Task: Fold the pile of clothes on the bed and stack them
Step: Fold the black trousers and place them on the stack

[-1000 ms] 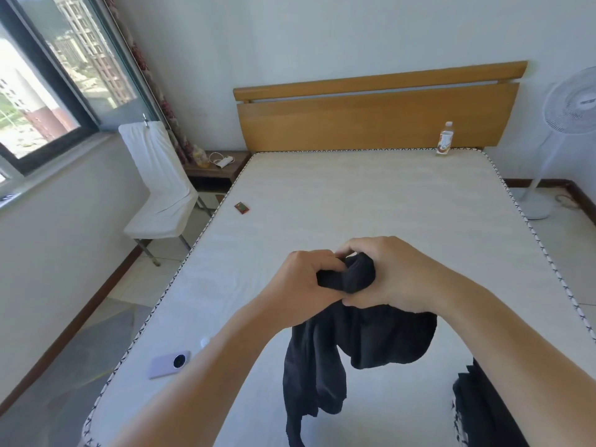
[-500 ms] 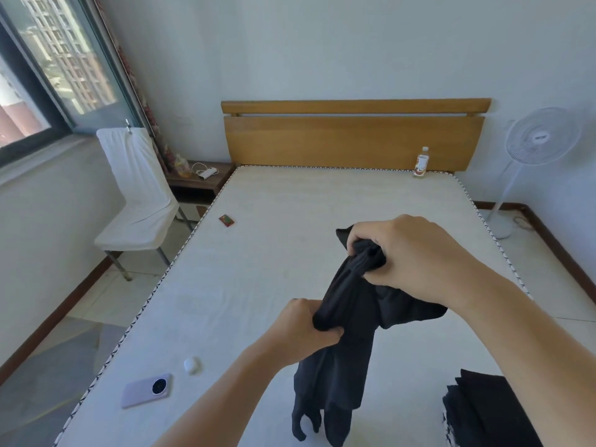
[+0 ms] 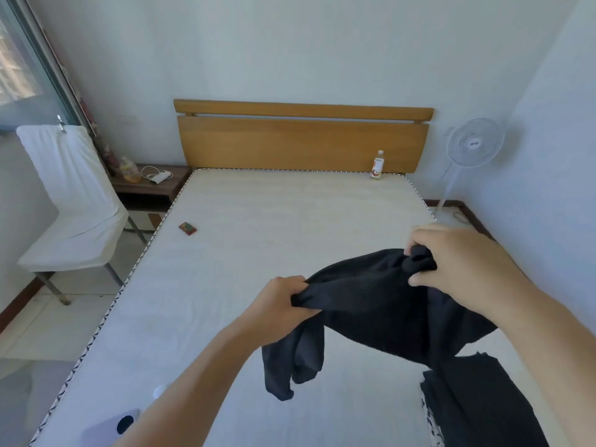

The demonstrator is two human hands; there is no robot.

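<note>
A dark navy garment (image 3: 371, 304) hangs in the air above the white bed (image 3: 258, 253), stretched between both hands. My left hand (image 3: 279, 301) grips its lower left edge. My right hand (image 3: 451, 262) grips a bunched part higher up and to the right. Loose cloth droops below my left hand toward the mattress. A pile of dark clothes (image 3: 477, 401) lies at the bed's near right corner, partly hidden behind my right forearm.
A phone (image 3: 113, 425) and a small white item (image 3: 158, 391) lie near the bed's left front edge. A small red card (image 3: 187, 228) and a bottle (image 3: 377, 164) sit farther back. A covered chair (image 3: 74, 201), a nightstand (image 3: 148, 185) and a fan (image 3: 472, 145) flank the bed.
My hands have pulled apart, the right one moving right and the left one left, spreading the garment wider. The camera has tilted up.
</note>
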